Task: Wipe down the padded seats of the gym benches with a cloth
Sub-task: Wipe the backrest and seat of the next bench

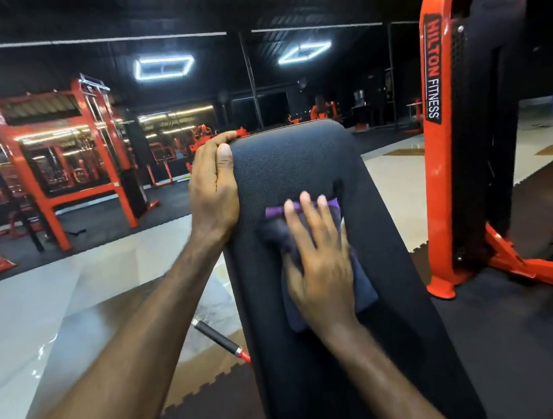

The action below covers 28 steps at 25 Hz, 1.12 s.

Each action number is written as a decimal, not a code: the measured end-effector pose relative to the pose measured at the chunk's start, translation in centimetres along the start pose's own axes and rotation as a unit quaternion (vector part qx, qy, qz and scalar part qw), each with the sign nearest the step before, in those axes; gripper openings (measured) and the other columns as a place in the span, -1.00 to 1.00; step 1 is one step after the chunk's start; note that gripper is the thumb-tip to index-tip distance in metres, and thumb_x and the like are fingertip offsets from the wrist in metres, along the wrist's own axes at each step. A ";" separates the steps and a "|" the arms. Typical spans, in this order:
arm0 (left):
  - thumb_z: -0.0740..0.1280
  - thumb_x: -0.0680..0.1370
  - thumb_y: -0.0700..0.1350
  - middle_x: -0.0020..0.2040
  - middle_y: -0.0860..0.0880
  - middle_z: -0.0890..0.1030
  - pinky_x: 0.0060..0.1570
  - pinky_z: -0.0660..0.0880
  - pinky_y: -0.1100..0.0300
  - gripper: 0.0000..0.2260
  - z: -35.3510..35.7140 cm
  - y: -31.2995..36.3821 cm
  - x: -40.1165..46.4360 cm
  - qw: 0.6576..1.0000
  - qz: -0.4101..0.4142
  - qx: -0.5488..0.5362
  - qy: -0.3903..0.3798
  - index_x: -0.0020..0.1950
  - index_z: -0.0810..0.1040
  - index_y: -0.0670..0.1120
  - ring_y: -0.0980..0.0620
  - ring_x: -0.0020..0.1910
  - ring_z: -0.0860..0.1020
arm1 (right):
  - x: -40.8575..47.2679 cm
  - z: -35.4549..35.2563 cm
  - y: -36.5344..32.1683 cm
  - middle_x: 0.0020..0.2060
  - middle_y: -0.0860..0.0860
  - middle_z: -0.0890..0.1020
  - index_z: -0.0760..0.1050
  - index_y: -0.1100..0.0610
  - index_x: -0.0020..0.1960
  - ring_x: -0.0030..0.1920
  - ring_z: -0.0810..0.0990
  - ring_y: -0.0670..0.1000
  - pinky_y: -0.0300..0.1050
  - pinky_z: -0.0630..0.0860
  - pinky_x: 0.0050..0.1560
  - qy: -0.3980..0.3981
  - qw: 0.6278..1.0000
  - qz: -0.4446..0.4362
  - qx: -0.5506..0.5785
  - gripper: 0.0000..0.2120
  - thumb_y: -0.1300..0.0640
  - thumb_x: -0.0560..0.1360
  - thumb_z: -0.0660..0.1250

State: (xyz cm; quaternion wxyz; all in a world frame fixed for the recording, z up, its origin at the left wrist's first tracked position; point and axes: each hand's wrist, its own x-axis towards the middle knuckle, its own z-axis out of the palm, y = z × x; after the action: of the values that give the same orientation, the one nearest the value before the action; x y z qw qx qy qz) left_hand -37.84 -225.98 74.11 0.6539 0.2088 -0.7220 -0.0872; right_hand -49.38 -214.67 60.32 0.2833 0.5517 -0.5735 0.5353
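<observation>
Cloth (329, 265) flat on black bench pad (297, 165), under R hand (323, 266), fingers straight, pressing. L hand (212, 189) curled round pad's left edge nr top. Orange machine (446, 141) right; rubber mat floor (524, 336).

Both forearms are bare to the frame's edge, with no sleeves, and the left hand (213, 196) and right hand (321, 266) are ungloved.
</observation>
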 end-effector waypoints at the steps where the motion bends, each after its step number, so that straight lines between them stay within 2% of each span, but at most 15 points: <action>1: 0.13 0.79 -0.09 0.28 0.18 0.60 0.44 0.37 0.22 -0.70 -0.1 0.1 -0.1 1.000 -0.006 -0.003 -0.002 0.38 0.63 -0.03 0.18 0.35 0.53 | 2.5 0.1 0.0 0.68 0.08 0.24 0.26 0.07 0.68 0.71 0.11 0.16 0.37 0.21 0.58 0.010 1.000 0.018 -0.009 -0.38 0.05 0.63 0.23; 4: 0.13 0.79 -0.08 0.32 0.15 0.59 0.43 0.38 0.22 -0.69 -0.2 0.2 -0.3 0.999 -0.032 -0.030 -0.022 0.39 0.62 -0.02 0.18 0.36 0.52 | 3.3 0.3 -1.5 0.70 0.08 0.19 0.22 0.06 0.70 0.71 0.08 0.16 0.36 0.17 0.61 0.020 0.998 0.061 -0.013 -0.41 -0.05 0.70 0.17; 8: 0.14 0.78 -0.06 0.36 0.09 0.61 0.50 0.38 -0.07 -0.69 -0.2 -0.5 -0.3 0.996 -0.049 -0.068 -0.029 0.40 0.61 -0.02 0.08 0.40 0.52 | -6.4 -0.3 -5.7 0.71 0.10 0.14 0.20 0.05 0.70 0.71 0.07 0.20 0.41 0.23 0.57 -0.056 0.998 -0.026 -0.031 -0.39 -0.03 0.68 0.17; 10: 0.14 0.78 -0.05 0.38 0.05 0.61 0.51 0.37 -0.16 -0.69 -0.1 -0.9 -0.2 0.996 -0.048 -0.069 -0.033 0.40 0.61 -0.03 0.02 0.42 0.52 | -4.4 0.2 -5.4 0.70 0.10 0.17 0.23 0.06 0.69 0.71 0.08 0.20 0.40 0.23 0.57 -0.044 0.998 -0.043 -0.028 -0.40 -0.01 0.67 0.17; 14: 0.15 0.77 -0.13 0.37 -0.05 0.62 0.51 0.38 -0.12 -0.69 -0.3 -1.2 0.0 0.993 -0.050 -0.098 -0.044 0.39 0.61 -0.13 0.01 0.40 0.54 | 2.4 1.0 -5.6 0.70 0.10 0.17 0.19 0.08 0.71 0.72 0.04 0.17 0.37 0.14 0.61 -0.019 0.999 -0.007 -0.039 -0.38 0.01 0.67 0.16; 16: 0.15 0.77 -0.13 0.35 -0.04 0.63 0.50 0.39 -0.08 -0.70 -0.2 -1.2 0.1 0.994 -0.044 -0.090 -0.039 0.38 0.62 -0.13 0.04 0.39 0.54 | -0.3 1.1 -5.7 0.70 0.10 0.17 0.20 0.10 0.70 0.71 0.06 0.17 0.38 0.15 0.61 -0.021 0.999 -0.008 -0.031 -0.39 0.01 0.67 0.19; 19: 0.15 0.77 -0.11 0.33 0.02 0.63 0.50 0.39 -0.09 -0.70 0.1 -1.2 -0.1 0.994 -0.050 -0.094 -0.033 0.36 0.63 -0.07 0.02 0.39 0.54 | -7.0 0.1 -6.3 0.69 0.12 0.21 0.27 0.12 0.67 0.70 0.13 0.22 0.44 0.26 0.54 -0.043 0.998 -0.035 -0.038 -0.36 0.10 0.63 0.35; 20: 0.15 0.77 -0.10 0.33 0.04 0.63 0.50 0.38 -0.11 -0.71 0.2 -1.2 -0.2 0.994 -0.049 -0.096 -0.030 0.35 0.64 -0.05 0.00 0.39 0.54 | -7.4 0.2 -6.2 0.68 0.13 0.23 0.29 0.13 0.66 0.69 0.15 0.22 0.44 0.28 0.53 -0.042 0.998 -0.039 -0.040 -0.39 0.10 0.65 0.33; 22: 0.15 0.77 -0.09 0.32 0.05 0.64 0.48 0.38 -0.17 -0.72 0.4 -1.4 -0.2 0.994 -0.042 -0.094 -0.024 0.33 0.64 0.00 -0.02 0.38 0.54 | -4.5 0.8 -6.3 0.67 0.14 0.26 0.29 0.14 0.66 0.69 0.15 0.21 0.40 0.26 0.55 -0.018 0.999 -0.025 -0.042 -0.47 0.05 0.72 0.16; 25: 0.15 0.76 -0.09 0.30 0.02 0.65 0.43 0.41 -0.25 -0.72 0.4 -2.2 0.2 0.996 -0.007 -0.086 -0.012 0.33 0.63 0.00 -0.03 0.35 0.57 | 1.3 1.5 -6.6 0.68 0.12 0.24 0.24 0.14 0.68 0.71 0.10 0.17 0.35 0.17 0.61 0.012 0.999 0.014 -0.049 -0.42 0.01 0.70 0.16; 27: 0.15 0.77 -0.06 0.30 0.02 0.64 0.42 0.43 -0.19 -0.71 0.5 -2.1 0.4 0.997 0.000 -0.073 -0.016 0.35 0.63 -0.03 -0.04 0.34 0.56 | -0.2 1.5 -6.6 0.68 0.12 0.24 0.24 0.14 0.68 0.71 0.10 0.17 0.35 0.15 0.62 0.014 0.999 0.024 -0.034 -0.46 -0.03 0.75 0.09; 28: 0.14 0.77 -0.06 0.30 0.02 0.63 0.43 0.44 -0.09 -0.70 0.5 -2.0 0.4 0.998 0.002 -0.064 -0.014 0.36 0.62 -0.04 -0.04 0.34 0.55 | -2.4 1.2 -6.5 0.67 0.13 0.24 0.26 0.15 0.67 0.70 0.12 0.18 0.37 0.17 0.62 0.003 0.999 0.016 -0.028 -0.47 -0.06 0.77 0.03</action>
State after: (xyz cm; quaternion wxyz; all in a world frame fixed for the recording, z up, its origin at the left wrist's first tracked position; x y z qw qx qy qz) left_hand -37.97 -228.01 73.57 0.6560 0.1644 -0.7242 -0.1348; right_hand -42.42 -213.79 59.75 0.2912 0.5328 -0.5963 0.5251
